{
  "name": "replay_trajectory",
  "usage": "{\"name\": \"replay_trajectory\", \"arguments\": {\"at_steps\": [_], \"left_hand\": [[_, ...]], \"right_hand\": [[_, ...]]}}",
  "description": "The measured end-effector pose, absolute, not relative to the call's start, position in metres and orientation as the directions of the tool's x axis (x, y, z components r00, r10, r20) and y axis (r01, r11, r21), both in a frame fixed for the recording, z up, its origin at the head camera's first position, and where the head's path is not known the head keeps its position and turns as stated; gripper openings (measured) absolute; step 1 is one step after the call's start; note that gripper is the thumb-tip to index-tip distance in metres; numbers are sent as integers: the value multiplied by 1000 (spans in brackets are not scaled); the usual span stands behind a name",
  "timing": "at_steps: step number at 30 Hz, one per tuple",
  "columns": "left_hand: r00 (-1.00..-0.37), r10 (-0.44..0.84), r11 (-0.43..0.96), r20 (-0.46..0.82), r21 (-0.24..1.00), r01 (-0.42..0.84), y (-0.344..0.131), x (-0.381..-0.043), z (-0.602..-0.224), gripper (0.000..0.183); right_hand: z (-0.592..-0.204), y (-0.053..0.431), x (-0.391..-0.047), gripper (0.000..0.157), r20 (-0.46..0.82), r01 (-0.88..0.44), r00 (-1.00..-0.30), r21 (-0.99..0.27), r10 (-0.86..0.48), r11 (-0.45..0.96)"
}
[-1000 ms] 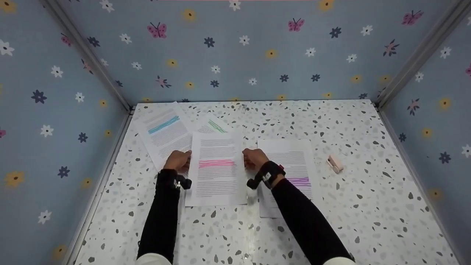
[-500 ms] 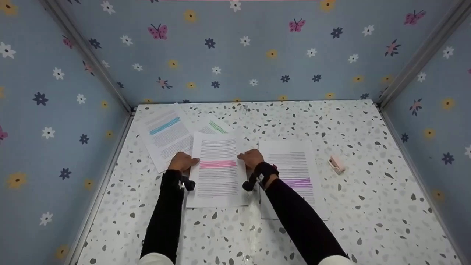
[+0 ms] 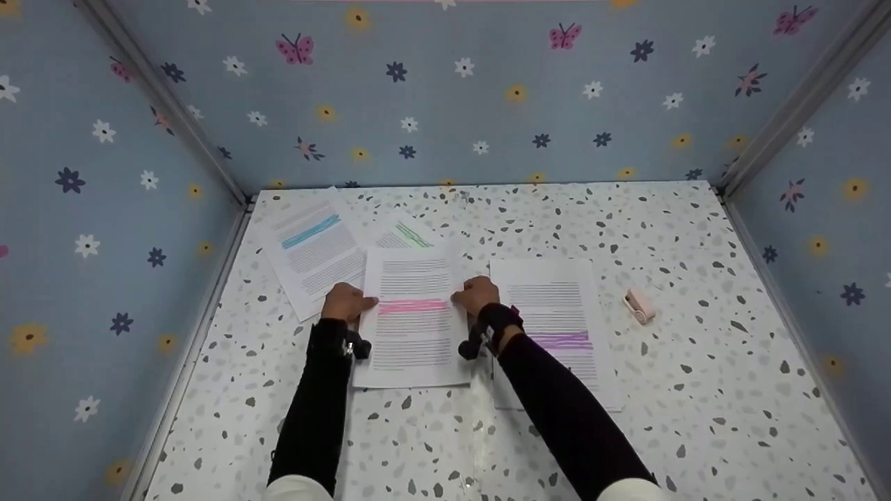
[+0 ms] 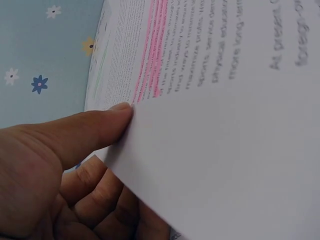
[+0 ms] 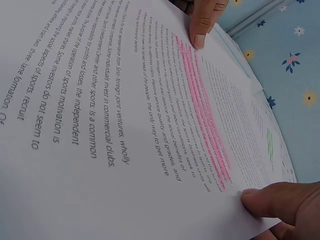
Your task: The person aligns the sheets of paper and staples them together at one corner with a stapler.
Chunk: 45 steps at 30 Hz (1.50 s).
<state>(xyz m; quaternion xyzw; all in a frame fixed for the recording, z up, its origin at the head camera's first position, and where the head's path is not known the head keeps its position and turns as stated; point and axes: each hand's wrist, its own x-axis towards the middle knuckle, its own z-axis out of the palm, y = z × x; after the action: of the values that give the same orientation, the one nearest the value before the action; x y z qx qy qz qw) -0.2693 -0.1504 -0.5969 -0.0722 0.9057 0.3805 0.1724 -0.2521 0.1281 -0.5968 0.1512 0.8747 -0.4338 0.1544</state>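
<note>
Both hands hold a printed sheet with a pink highlighted band [image 3: 414, 348] by its side edges. My left hand [image 3: 346, 302] pinches the left edge; in the left wrist view the thumb [image 4: 107, 125] lies on top and the curled fingers [image 4: 100, 197] are beneath. On the opposite edge my right hand [image 3: 479, 295] pinches the paper, its thumb [image 5: 272, 202] on the face in the right wrist view. Behind the held sheet lie a blue-highlighted sheet [image 3: 313, 257] and a partly covered green-highlighted sheet [image 3: 407, 235]. A purple-highlighted sheet [image 3: 550, 299] lies under the right forearm.
A small pale pink stapler-like object [image 3: 639, 306] sits right of the purple-highlighted sheet. The speckled white table [image 3: 696, 390] meets flower-patterned blue walls [image 3: 445, 97] at the back and both sides.
Both thumbs have come onto the pink-highlighted sheet's face from its edges, the left hand shifting slightly rightward. In the last half second the hands have hardly moved; the camera view has shifted slightly.
</note>
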Motion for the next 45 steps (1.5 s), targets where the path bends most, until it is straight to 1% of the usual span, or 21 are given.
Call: {"name": "replay_trajectory", "arguments": {"at_steps": [1, 2, 4, 7, 11, 12, 16, 20, 24, 25, 26, 27, 28, 30, 31, 35, 36, 37, 39, 42, 45], "left_hand": [[-929, -5, 700, -369, 662, -267, -150, -269, -595, 44], [-930, -8, 702, -368, 660, -267, -149, -268, -594, 51], [-931, 1, 717, -365, 649, -254, -148, -268, -592, 49], [-933, 22, 733, -360, 641, -230, -147, -268, -591, 36], [-932, 48, 722, -359, 657, -216, -147, -266, -589, 33], [-931, 49, 720, -361, 658, -218, -147, -265, -589, 34], [-917, 65, 718, -395, 656, -232, -148, -262, -587, 47], [-909, 68, 727, -411, 645, -237, -146, -263, -587, 48], [-906, 50, 740, -421, 625, -249, -143, -265, -585, 51], [-905, 47, 738, -423, 625, -254, -142, -265, -583, 58], [-906, 44, 736, -422, 627, -256, -141, -266, -581, 55], [-907, 40, 731, -419, 632, -260, -140, -267, -579, 48], [-913, 36, 726, -405, 638, -255, -139, -267, -576, 47], [-920, 36, 718, -391, 651, -249, -136, -270, -570, 30], [-922, 39, 715, -386, 655, -244, -135, -271, -566, 28], [-935, 56, 680, -351, 699, -222, -130, -274, -548, 38], [-940, 58, 662, -336, 718, -216, -128, -274, -542, 36], [-945, 70, 652, -319, 732, -199, -127, -274, -536, 37], [-955, 85, 634, -282, 755, -167, -124, -274, -525, 37], [-964, 101, 625, -246, 770, -130, -120, -273, -513, 36], [-964, 103, 594, -244, 793, -137, -115, -272, -504, 26]], "right_hand": [[-598, 129, -253, 27, -395, 390, -910, -708, 127, 589], [-598, 129, -253, 28, -378, 376, -917, -706, 130, 600], [-600, 131, -254, 33, -344, 353, -929, -713, 137, 605], [-600, 133, -254, 41, -311, 317, -943, -727, 120, 609], [-600, 135, -254, 49, -300, 296, -949, -739, 99, 605], [-600, 136, -254, 49, -297, 292, -950, -739, 95, 608], [-601, 137, -252, 51, -286, 278, -954, -738, 88, 615], [-601, 138, -253, 52, -298, 287, -950, -732, 88, 617], [-600, 141, -253, 50, -329, 308, -941, -728, 82, 613], [-598, 142, -252, 49, -331, 308, -940, -726, 81, 614], [-596, 143, -252, 48, -336, 314, -938, -730, 81, 608], [-592, 145, -251, 47, -338, 318, -937, -734, 83, 600], [-589, 146, -250, 47, -336, 317, -938, -737, 84, 596], [-582, 149, -249, 44, -326, 314, -942, -753, 86, 578], [-579, 151, -248, 44, -321, 311, -943, -761, 85, 569], [-564, 157, -250, 45, -294, 300, -951, -801, 96, 518], [-560, 158, -251, 48, -289, 302, -951, -809, 105, 504], [-556, 160, -252, 47, -278, 298, -954, -820, 115, 489], [-548, 163, -253, 44, -259, 291, -957, -838, 133, 462], [-536, 168, -254, 31, -246, 289, -957, -852, 153, 436], [-526, 173, -253, 18, -244, 288, -957, -864, 157, 413]]}}
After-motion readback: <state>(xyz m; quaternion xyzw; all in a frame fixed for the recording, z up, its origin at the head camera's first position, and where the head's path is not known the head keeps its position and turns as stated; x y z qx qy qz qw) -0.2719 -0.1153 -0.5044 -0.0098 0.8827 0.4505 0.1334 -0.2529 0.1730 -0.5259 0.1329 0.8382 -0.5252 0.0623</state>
